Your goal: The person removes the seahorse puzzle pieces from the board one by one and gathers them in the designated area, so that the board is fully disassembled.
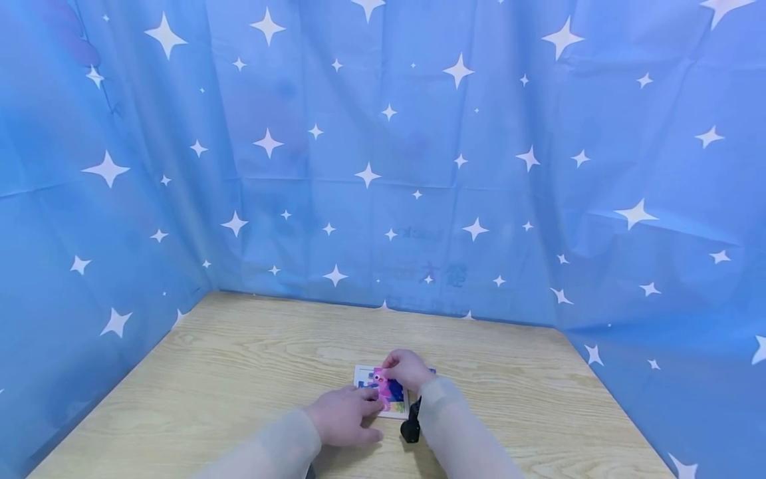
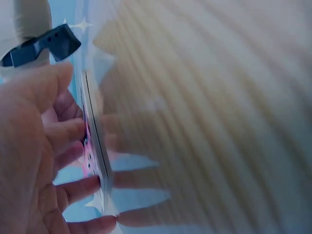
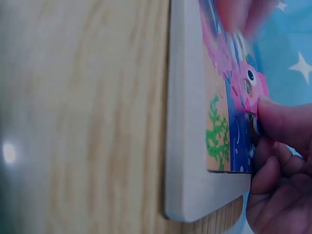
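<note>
A small jigsaw puzzle in a pale frame [image 1: 395,416] lies on the table, its picture a pink sea creature over dark blue water. My right hand [image 1: 409,371] is at its upper right, thumb and fingers pinching a pink puzzle piece [image 3: 256,78] with an eye printed on it. That piece stands tilted up from the board in the right wrist view. Fingers of my left hand [image 1: 346,416] lie extended over the puzzle's left side, touching it. The left wrist view shows the board [image 2: 100,151] edge-on beside these fingers. My hands hide part of the picture.
The wood-grain table [image 1: 269,352] stretches around the puzzle. A blue curtain with white stars [image 1: 371,219] encloses the back and sides. A black wrist camera [image 1: 411,427] sits under the right wrist, near the frame. Something dark blue [image 1: 433,370] shows just past the right hand.
</note>
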`<state>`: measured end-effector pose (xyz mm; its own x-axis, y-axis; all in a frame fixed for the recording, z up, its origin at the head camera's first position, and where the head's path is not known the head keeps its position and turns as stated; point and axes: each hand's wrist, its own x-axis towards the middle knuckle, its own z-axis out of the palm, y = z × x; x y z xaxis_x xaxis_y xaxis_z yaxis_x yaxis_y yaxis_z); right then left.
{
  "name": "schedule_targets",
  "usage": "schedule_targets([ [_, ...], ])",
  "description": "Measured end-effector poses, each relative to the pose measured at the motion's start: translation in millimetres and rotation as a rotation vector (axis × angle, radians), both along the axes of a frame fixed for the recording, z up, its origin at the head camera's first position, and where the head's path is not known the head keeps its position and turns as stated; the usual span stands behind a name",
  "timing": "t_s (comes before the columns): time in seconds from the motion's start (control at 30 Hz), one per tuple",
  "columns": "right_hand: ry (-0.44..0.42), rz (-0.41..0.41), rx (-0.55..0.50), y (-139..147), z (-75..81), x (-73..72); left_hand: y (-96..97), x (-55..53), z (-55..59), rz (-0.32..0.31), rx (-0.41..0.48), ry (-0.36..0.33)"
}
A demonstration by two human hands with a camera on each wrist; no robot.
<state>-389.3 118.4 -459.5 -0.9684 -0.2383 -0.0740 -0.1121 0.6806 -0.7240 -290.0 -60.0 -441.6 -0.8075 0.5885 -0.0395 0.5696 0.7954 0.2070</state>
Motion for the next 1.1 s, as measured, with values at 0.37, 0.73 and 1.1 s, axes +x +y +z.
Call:
schedule_targets([
  [0.37, -0.007, 0.021, -0.014, 0.5, 2.4, 2.7, 9.1, -4.4, -3.4, 0.021, -0.049, 0.035],
  [0.73, -0.014, 0.049, -0.119, 6.4, -1.2, 0.6, 10.4, -9.7, -2.7, 0.025, -0.001, -0.053],
  [1.1, -0.051, -0.002, -0.117, -0.6, -0.3, 0.3, 9.8, -8.5, -2.4, 0.026, 0.048, -0.074],
])
